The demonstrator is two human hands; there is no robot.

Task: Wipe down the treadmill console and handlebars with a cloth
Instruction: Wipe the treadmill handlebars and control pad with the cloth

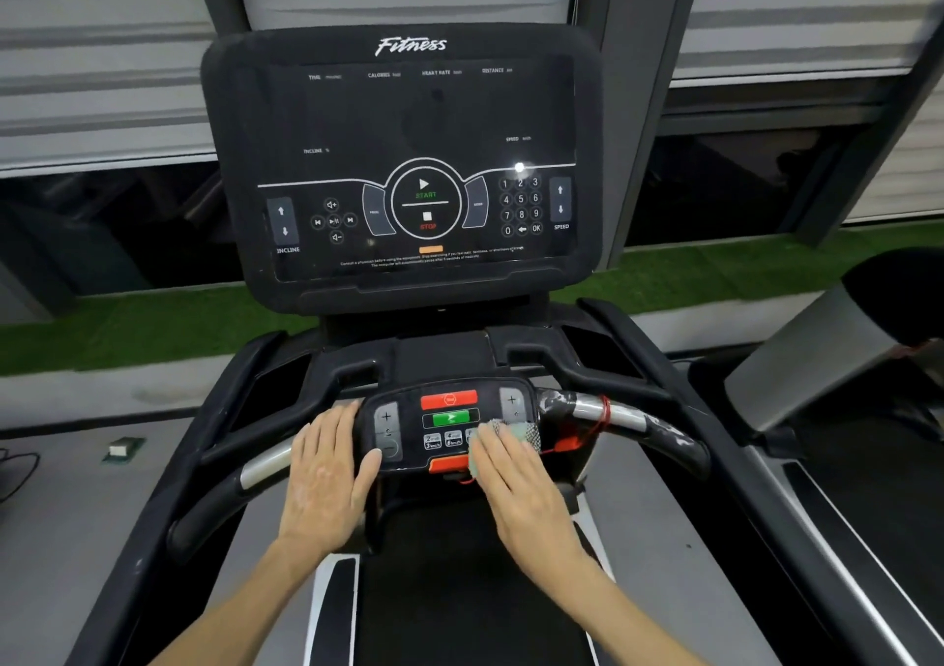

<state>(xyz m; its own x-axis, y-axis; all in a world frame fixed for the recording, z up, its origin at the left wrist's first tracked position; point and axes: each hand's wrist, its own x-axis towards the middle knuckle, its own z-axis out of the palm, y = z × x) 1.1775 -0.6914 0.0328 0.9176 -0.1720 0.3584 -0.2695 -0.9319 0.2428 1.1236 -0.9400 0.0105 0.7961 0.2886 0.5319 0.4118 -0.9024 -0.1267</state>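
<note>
The treadmill's big black console screen [408,154] stands upright ahead of me. Below it a small control panel [449,422] with red, green and orange buttons sits in the middle of the front handlebar [613,412]. My right hand [516,481] lies flat, fingers straight, pressing a pale green cloth [518,433] onto the panel's right side; most of the cloth is hidden under the fingers. My left hand [327,471] rests flat on the handlebar at the panel's left edge, thumb touching the panel.
Black side handrails [240,410] curve down both sides of me. A red cord [595,428] is wrapped round the right bar. Another treadmill [843,359] stands to the right. A small box [122,448] lies on the floor at left. Green turf runs behind.
</note>
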